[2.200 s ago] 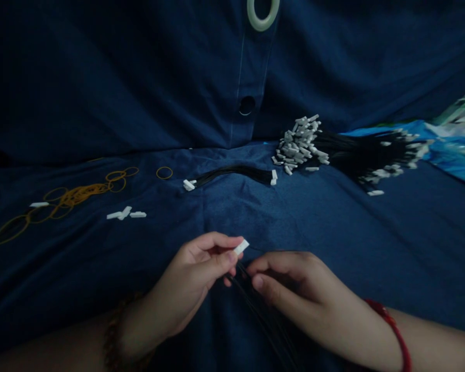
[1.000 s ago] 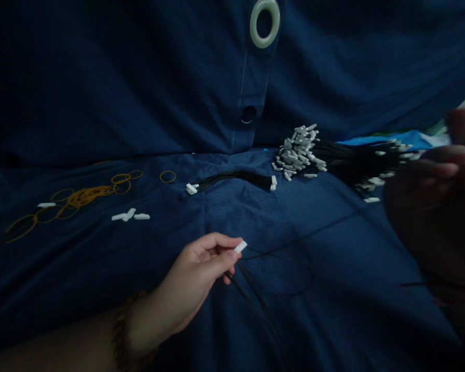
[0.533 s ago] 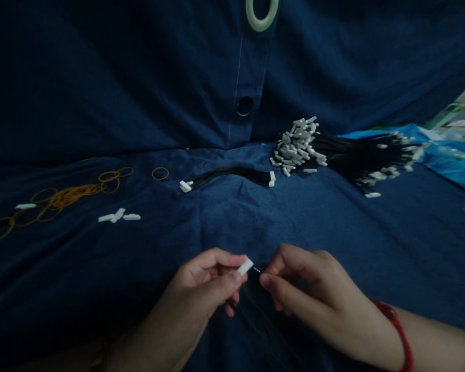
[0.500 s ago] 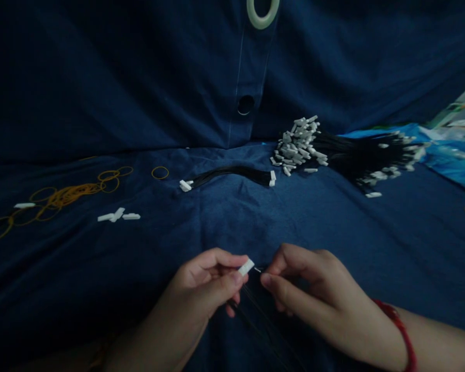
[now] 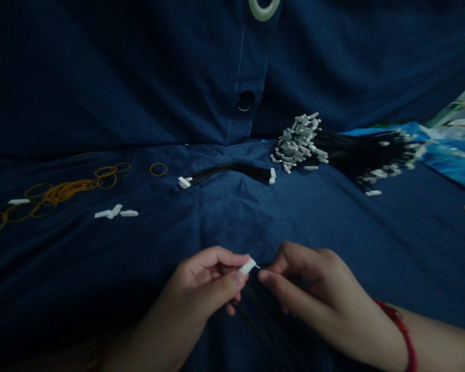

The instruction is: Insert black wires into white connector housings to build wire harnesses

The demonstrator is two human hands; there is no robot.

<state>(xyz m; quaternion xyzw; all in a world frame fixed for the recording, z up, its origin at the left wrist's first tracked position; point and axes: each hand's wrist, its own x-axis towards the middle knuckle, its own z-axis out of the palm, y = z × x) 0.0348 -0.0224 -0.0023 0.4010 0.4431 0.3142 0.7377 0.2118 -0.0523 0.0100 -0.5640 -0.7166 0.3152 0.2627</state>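
Above the dark blue cloth (image 5: 310,217), our left hand (image 5: 205,281) pinches a white connector (image 5: 247,266), black wires hanging beneath, while our right hand (image 5: 310,281) grips a thin wire (image 5: 260,267), its tip at the connector's edge.

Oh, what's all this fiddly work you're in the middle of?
The left hand pinches a small white connector, with black wires trailing below it. The right hand holds a thin dark wire, its metal tip right at the connector's end; whether it has gone in is too small to tell. Beyond them on the blue cloth lie a small wire bundle with white ends, a much larger bundle, loose white connectors and yellowish elastic bands.
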